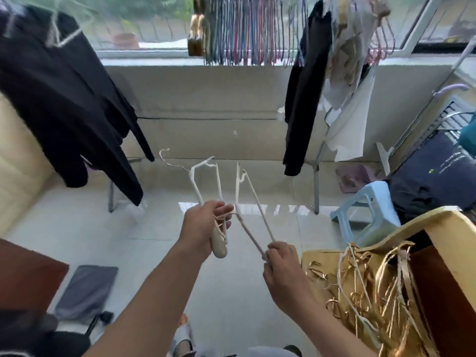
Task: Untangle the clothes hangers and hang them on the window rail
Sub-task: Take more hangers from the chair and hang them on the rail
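My left hand (203,225) grips a cream plastic hanger (206,181) at mid-frame, its thin metal hook pointing up and left. My right hand (280,264) pinches the lower end of a second cream hanger (251,202), which rises in a narrow V. A thin hook from the second hanger runs across to the fingers of my left hand, so the two still touch there. A tangled pile of cream and gold hangers (373,287) lies on a yellow surface at the lower right. Several coloured hangers (247,29) hang in a row on the window rail at the top.
Black garments (64,99) hang at the left, and another dark garment (304,99) with pale laundry hangs at the right. A light blue stool (365,215) stands on the tiled floor by the pile. A grey mat (87,292) lies at the lower left.
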{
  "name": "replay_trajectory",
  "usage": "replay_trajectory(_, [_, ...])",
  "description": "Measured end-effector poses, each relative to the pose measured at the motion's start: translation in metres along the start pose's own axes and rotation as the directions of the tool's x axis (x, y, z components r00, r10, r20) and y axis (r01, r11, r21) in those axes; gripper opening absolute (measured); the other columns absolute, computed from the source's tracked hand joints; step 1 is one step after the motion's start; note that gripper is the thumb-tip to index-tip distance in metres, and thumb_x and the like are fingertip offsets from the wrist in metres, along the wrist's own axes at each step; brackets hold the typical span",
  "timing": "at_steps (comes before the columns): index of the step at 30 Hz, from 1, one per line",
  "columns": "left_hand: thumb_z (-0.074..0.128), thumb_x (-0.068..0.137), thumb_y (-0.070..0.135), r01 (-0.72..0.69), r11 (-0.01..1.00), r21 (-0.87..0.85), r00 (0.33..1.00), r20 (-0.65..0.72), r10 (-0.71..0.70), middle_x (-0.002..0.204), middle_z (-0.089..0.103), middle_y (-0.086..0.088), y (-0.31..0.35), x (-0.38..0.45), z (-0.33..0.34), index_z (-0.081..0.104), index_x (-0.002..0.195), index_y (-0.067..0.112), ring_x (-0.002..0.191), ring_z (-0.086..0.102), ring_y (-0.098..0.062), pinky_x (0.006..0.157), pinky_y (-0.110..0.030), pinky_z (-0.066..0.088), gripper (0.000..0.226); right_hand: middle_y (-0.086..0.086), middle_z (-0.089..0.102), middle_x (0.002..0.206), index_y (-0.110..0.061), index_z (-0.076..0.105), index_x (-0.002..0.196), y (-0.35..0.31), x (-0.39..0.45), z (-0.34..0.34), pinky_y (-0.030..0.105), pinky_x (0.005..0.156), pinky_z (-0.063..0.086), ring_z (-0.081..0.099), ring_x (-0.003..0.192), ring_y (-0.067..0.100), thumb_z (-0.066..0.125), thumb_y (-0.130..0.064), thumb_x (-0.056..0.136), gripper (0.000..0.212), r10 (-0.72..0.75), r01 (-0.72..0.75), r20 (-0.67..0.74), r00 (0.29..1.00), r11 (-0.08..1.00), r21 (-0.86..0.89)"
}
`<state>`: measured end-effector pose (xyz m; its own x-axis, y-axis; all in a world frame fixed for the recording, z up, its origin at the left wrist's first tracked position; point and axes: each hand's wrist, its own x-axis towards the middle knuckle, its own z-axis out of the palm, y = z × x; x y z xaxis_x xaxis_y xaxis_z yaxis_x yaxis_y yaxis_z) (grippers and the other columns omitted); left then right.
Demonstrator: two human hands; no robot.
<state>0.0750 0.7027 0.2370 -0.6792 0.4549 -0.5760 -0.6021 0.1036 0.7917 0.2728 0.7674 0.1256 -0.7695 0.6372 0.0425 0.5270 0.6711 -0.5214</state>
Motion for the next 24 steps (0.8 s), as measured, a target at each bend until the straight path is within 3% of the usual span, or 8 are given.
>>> replay_trajectory(5, [0.055,0.103,0.039,0.037,0.989,0.145,0.999,0.011,-0.039,0.13,0.049,-0.012,0.071,0.064,-0.123,0.053,0.134,0.012,0.103,0.067,-0.037,0.073,-0.056,0.062,0.041,-0.005,0.053,0.103,-0.014,0.06,0.093,-0.09,0.095,0.056,0.015,0.076,0.036,0.047,0.094,0.014,0.053,-0.007,0.098,0.012,0.113,-0.116,0.027,0.993,0.96,0.256])
replay_trajectory(8, [0.05,0.103,0.048,0.095,0.928,0.359,0.995,-0.044,-0.085,0.129,0.048,-0.01,0.105,0.098,-0.214,0.046,0.136,0.022,0.093,0.069,-0.034,0.061,-0.04,0.061,0.042,0.009,0.059,0.094,-0.011,0.059,0.094,-0.148,0.155,0.092,0.028,0.073,0.049,0.055,0.079,0.021,0.05,-0.014,0.099,0.01,0.354,-0.408,0.203,0.913,0.769,0.492])
replay_trajectory(9, [0.052,0.102,0.045,0.12,0.904,0.41,0.992,-0.081,-0.095,0.124,0.052,-0.012,0.114,0.103,-0.239,0.047,0.13,0.019,0.086,0.07,-0.032,0.058,-0.036,0.058,0.039,0.009,0.059,0.091,-0.009,0.059,0.098,-0.166,0.167,0.101,0.039,0.075,0.054,0.056,0.076,0.021,0.05,-0.018,0.1,0.013,0.41,-0.491,0.271,0.871,0.692,0.53])
replay_trajectory(11, [0.055,0.101,0.03,0.111,0.864,0.49,0.993,-0.096,-0.073,0.116,0.055,-0.016,0.144,0.121,-0.29,0.051,0.114,0.012,0.075,0.069,-0.029,0.059,-0.033,0.052,0.023,0.008,0.055,0.085,-0.003,0.058,0.103,-0.207,0.196,0.121,0.041,0.07,0.052,0.056,0.072,0.022,0.05,-0.024,0.101,0.022,0.472,-0.587,0.358,0.805,0.553,0.591])
replay_trajectory(14, [0.054,0.093,0.006,0.028,0.823,0.567,0.999,-0.054,0.004,0.098,0.052,-0.012,0.196,0.139,-0.317,0.051,0.097,0.012,0.074,0.057,-0.026,0.063,-0.034,0.045,0.008,0.011,0.058,0.09,-0.001,0.058,0.105,-0.256,0.234,0.116,0.036,0.067,0.058,0.061,0.075,0.025,0.049,-0.019,0.102,0.02,0.459,-0.555,0.347,0.818,0.473,0.684])
replay_trajectory(17, [0.055,0.092,-0.002,-0.126,0.8,0.586,0.991,0.042,0.125,0.097,0.055,-0.012,0.257,0.16,-0.314,0.058,0.107,0.01,0.088,0.054,-0.025,0.071,-0.036,0.047,0.019,0.009,0.061,0.104,-0.013,0.058,0.105,-0.298,0.29,0.091,0.041,0.063,0.063,0.072,0.087,0.028,0.047,-0.02,0.104,0.014,0.407,-0.451,0.252,0.878,0.528,0.72])
replay_trajectory(21, [0.059,0.099,0.007,-0.225,0.874,0.431,0.972,0.167,0.168,0.103,0.059,-0.013,0.331,0.189,-0.293,0.059,0.117,0.004,0.088,0.063,-0.023,0.079,-0.038,0.059,0.018,0.009,0.061,0.105,-0.02,0.057,0.1,-0.338,0.378,0.041,0.035,0.05,0.057,0.073,0.088,0.032,0.045,-0.023,0.104,0.013,0.351,-0.308,0.11,0.93,0.582,0.753])
replay_trajectory(24, [0.057,0.103,0.02,-0.255,0.88,0.401,0.966,0.154,0.21,0.099,0.064,-0.011,0.363,0.208,-0.273,0.064,0.115,0.01,0.079,0.07,-0.022,0.067,-0.036,0.061,0.018,0.009,0.061,0.098,-0.018,0.055,0.099,-0.35,0.426,0.004,0.034,0.049,0.056,0.073,0.086,0.034,0.044,-0.022,0.105,0.013,0.336,-0.248,0.033,0.941,0.621,0.744])
